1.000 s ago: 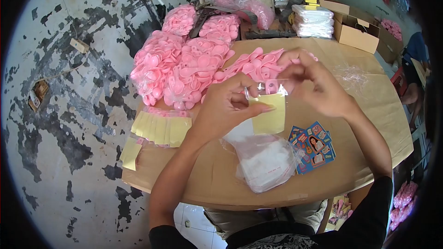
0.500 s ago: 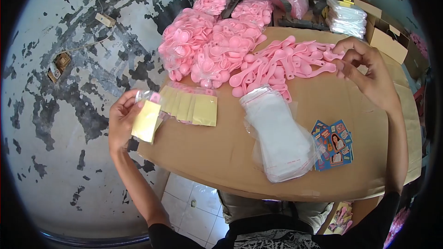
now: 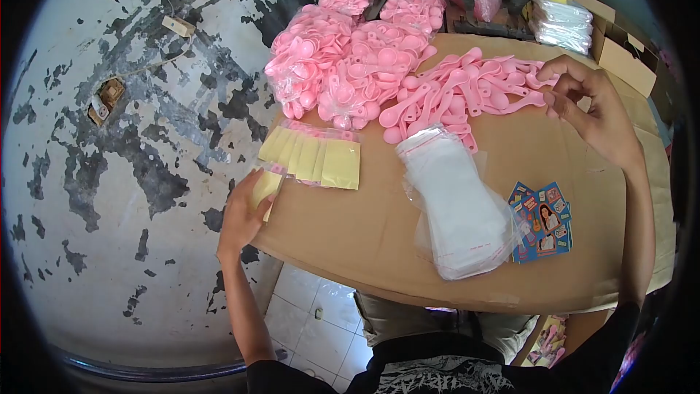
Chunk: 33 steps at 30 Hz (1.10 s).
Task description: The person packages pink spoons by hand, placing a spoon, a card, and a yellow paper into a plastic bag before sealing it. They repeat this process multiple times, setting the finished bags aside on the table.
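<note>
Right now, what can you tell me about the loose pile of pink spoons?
The loose pile of pink spoons is a jumble of smooth, plastic-looking pieces with round bowls and slim handles, overlapping at many angles. It lies spread on the brown table covering, right of the bagged spoons. The far end of the clear sleeves reaches its near edge. The right hand is at its right end; whether it grips a spoon is unclear.

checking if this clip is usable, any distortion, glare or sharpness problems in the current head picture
Head view: strong fisheye bend, with black corners; head view: bright glare on the floor tiles, a milky sheen on the clear bags; head view: loose pink spoons distinct, but the cards' smallest print unreadable.
</note>
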Tool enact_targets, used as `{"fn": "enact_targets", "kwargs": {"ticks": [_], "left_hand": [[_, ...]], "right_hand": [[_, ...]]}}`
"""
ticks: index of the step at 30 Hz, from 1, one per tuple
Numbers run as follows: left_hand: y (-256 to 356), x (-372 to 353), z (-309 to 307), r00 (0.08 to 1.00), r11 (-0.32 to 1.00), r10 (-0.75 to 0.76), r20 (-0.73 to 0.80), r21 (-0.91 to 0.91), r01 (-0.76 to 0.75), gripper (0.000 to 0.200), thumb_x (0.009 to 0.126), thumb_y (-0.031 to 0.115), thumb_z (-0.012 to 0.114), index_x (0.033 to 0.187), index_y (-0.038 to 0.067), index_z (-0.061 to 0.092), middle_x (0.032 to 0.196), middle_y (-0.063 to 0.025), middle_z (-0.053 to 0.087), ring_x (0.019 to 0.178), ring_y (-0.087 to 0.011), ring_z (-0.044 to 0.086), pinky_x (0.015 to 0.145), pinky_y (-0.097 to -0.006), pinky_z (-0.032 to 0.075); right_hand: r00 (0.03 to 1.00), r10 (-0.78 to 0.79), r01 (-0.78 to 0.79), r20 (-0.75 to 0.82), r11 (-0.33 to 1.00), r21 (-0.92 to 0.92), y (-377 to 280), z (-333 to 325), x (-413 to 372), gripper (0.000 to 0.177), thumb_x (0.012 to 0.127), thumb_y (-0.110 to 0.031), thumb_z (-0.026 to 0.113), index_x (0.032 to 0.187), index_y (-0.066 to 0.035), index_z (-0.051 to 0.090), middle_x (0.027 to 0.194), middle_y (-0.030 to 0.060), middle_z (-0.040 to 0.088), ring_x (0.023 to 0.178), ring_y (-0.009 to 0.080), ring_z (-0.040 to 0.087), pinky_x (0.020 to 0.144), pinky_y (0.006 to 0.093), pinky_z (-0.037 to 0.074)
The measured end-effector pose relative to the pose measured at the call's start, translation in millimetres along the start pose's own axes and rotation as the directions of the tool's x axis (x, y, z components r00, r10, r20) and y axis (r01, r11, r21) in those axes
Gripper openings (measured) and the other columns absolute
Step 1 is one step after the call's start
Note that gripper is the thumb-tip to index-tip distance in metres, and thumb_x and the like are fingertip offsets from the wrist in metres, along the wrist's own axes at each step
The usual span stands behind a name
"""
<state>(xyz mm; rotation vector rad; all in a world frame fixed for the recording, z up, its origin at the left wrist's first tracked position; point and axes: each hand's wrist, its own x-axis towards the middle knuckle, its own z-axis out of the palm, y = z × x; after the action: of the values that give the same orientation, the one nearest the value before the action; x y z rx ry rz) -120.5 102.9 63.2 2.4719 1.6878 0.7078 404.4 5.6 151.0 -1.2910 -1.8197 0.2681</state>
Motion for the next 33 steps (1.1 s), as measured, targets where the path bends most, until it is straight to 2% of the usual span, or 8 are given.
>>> {"fn": "enact_targets", "kwargs": {"ticks": [3,12,18,21,24,27,30,33], "left_hand": [[-12.1,-11.6,4.8,0.995,0.989,-0.093,0.043,-0.113,0.097,0.051,0.088,0.016,0.064,0.135,0.006,0.049,0.142,-0.0208,0.045,0.133,-0.0363,0.040,0.111,-0.0414,0.030],[-11.0,-15.8,19.4,0.998,0.973,-0.061,0.027,0.224,0.053,0.048,0.092,0.026,0.055,0.137,0.012,0.049,0.146,-0.0211,0.038,0.134,-0.0402,0.034,0.112,-0.0474,0.024],[2.3,-12.6,15.4,0.998,0.984,-0.060,-0.012,0.169,0.061,0.050,0.091,0.033,0.057,0.137,0.014,0.050,0.145,-0.0215,0.040,0.134,-0.0405,0.034,0.112,-0.0487,0.024],[2.7,-13.4,17.9,0.995,0.953,-0.077,-0.062,0.288,0.092,0.053,0.090,0.034,0.058,0.137,0.012,0.049,0.144,-0.0216,0.041,0.135,-0.0413,0.033,0.112,-0.0507,0.023],[8.2,-17.5,27.0,0.979,0.920,-0.109,-0.171,0.357,0.164,0.054,0.089,0.033,0.061,0.136,0.009,0.050,0.144,-0.0220,0.041,0.135,-0.0421,0.034,0.112,-0.0525,0.021],[64.3,-15.0,9.1,0.948,0.982,0.116,-0.296,0.176,-0.065,0.051,0.087,0.027,0.065,0.131,0.006,0.053,0.139,-0.0216,0.046,0.131,-0.0419,0.039,0.111,-0.0512,0.025],[133.8,-23.9,19.0,0.919,0.882,0.394,-0.014,-0.276,-0.382,0.041,0.086,0.018,0.065,0.124,0.004,0.056,0.129,-0.0172,0.053,0.127,-0.0373,0.044,0.107,-0.0470,0.034],[189.4,-27.9,46.4,0.781,0.727,0.624,0.021,-0.381,-0.571,0.041,0.087,0.023,0.066,0.123,0.006,0.057,0.132,-0.0157,0.052,0.127,-0.0356,0.045,0.108,-0.0485,0.033]], "right_hand": [[0.999,0.026,-0.024,0.031,0.997,-0.072,-3.8,-1.7,0.9,0.014,0.089,-0.005,0.059,0.103,-0.001,0.059,0.067,0.0009,0.058,0.063,0.0054,0.053,0.056,0.0219,0.037],[0.985,0.072,-0.053,0.156,0.991,-0.120,-11.3,0.8,-0.6,0.015,0.087,-0.005,0.061,0.102,-0.004,0.060,0.067,0.0052,0.061,0.059,0.0099,0.053,0.054,0.0248,0.039],[0.965,0.051,-0.016,0.256,0.991,-0.133,-19.0,18.4,-4.9,0.016,0.084,-0.006,0.064,0.099,-0.001,0.063,0.075,0.0108,0.066,0.068,0.0179,0.065,0.063,0.0291,0.049],[0.957,-0.077,0.131,0.278,0.975,-0.181,-11.7,36.9,-10.0,0.015,0.085,-0.009,0.066,0.097,0.000,0.065,0.085,0.0112,0.067,0.076,0.0199,0.065,0.064,0.0301,0.051],[0.947,0.045,0.048,0.318,0.960,-0.277,-2.7,52.4,-15.0,0.029,0.088,-0.026,0.064,0.098,0.001,0.066,0.088,0.0147,0.068,0.079,0.0260,0.066,0.070,0.0365,0.052],[0.911,0.175,-0.051,0.374,0.946,-0.320,2.4,64.4,-16.1,0.042,0.088,-0.041,0.062,0.094,0.000,0.067,0.085,0.0143,0.069,0.076,0.0294,0.066,0.071,0.0390,0.051],[0.838,0.306,-0.164,0.451,0.930,-0.328,-9.6,74.9,-16.8,0.044,0.085,-0.047,0.065,0.087,-0.003,0.067,0.081,0.0121,0.069,0.075,0.0292,0.067,0.069,0.0401,0.050],[0.830,0.283,-0.194,0.481,0.955,-0.226,-3.6,77.9,-20.1,0.043,0.084,-0.043,0.068,0.098,-0.003,0.065,0.081,0.0114,0.069,0.073,0.0268,0.068,0.068,0.0385,0.051]]}}
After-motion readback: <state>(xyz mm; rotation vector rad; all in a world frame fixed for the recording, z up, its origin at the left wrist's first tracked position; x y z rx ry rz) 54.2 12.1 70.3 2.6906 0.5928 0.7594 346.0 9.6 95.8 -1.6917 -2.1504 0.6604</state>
